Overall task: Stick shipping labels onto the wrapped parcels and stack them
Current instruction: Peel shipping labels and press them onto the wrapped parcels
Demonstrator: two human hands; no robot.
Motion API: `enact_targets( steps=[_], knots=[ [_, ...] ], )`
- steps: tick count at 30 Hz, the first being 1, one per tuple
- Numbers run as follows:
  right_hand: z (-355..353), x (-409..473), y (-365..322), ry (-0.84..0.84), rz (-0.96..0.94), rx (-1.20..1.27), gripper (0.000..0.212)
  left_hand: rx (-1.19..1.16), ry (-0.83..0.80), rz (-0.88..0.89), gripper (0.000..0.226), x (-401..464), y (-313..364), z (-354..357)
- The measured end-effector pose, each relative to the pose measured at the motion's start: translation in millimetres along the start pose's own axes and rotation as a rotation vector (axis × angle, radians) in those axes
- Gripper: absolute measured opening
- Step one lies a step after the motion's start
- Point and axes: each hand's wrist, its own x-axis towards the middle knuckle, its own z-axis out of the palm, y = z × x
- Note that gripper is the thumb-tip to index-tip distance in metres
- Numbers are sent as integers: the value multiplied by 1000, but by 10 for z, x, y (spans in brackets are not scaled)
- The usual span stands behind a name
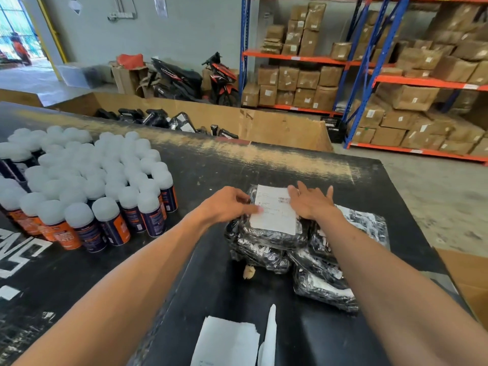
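Several parcels wrapped in black plastic film lie piled on the black table (pixel 330 180). The top parcel (pixel 269 235) carries a white shipping label (pixel 273 212). My left hand (pixel 227 204) lies at the label's left edge, its fingers touching the paper. My right hand (pixel 310 200) presses flat with spread fingers on the label's right side. Lower parcels (pixel 322 289) spread to the right beneath my right forearm. More white label sheets (pixel 227 342) lie at the near edge of the table.
Many spray cans with white caps (pixel 87 186) stand packed together on the table's left half. Behind the table a big cardboard bin (pixel 264 122) holds more black parcels. Shelves of brown boxes (pixel 396 101) fill the right; a motorbike (pixel 200 80) is parked at the wall.
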Motion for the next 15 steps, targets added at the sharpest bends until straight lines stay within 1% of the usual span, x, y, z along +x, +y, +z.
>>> enact_targets(
  steps=[2,4,7,10,12,15],
  knots=[
    [-8,-52,-13,31,80,17,86,-42,110,-31,98,-3,140,80],
    [-20,-105,-106,45,119,42,95,-102,140,-69,89,82,292,210],
    [48,-133,-217,38,122,92,94,-17,107,-56,66,292,398,398],
    [120,-154,-199,70,148,109,96,21,145,-83,64,465,280,506],
    [131,-151,-178,95,163,124,98,31,196,-59,61,524,218,525],
    [122,-145,-193,129,167,139,89,47,236,-25,57,549,191,529]
  ],
)
